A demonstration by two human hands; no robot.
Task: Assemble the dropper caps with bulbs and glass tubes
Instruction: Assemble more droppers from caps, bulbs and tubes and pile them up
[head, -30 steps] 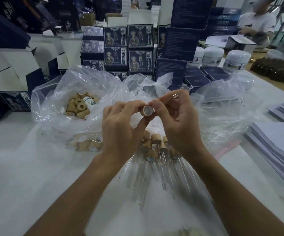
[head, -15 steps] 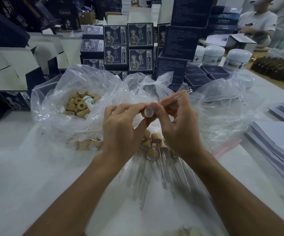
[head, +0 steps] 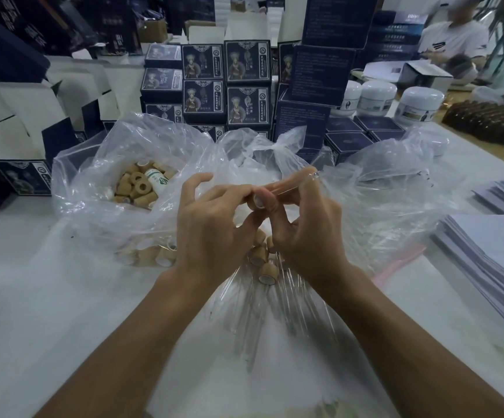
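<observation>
At the bottom centre of the frame, finished droppers point(head: 267, 273) lie in a loose fan on clear plastic on the tabletop point(head: 33, 312), tan caps uppermost and glass stems pointing down the picture.

Just above them, mid-frame, the left hand point(head: 211, 233) pinches a dropper cap point(head: 259, 201) between thumb and curled forefinger, its other fingers lifted. The right hand point(head: 305, 224) pinches the glass tube point(head: 293, 185), which slants up to the right from the cap.

The risk, as I judge it, is the thin tube: pushed off-axis into the cap it could snap or slip from the fingertips, and a drop onto the pile below could chip other stems.

Further up at left, an open plastic bag point(head: 93, 164) holds loose tan caps point(head: 137, 188) and one small white bottle point(head: 155, 178). The crumpled bag at right point(head: 395, 182) shows no clear contents.
</observation>
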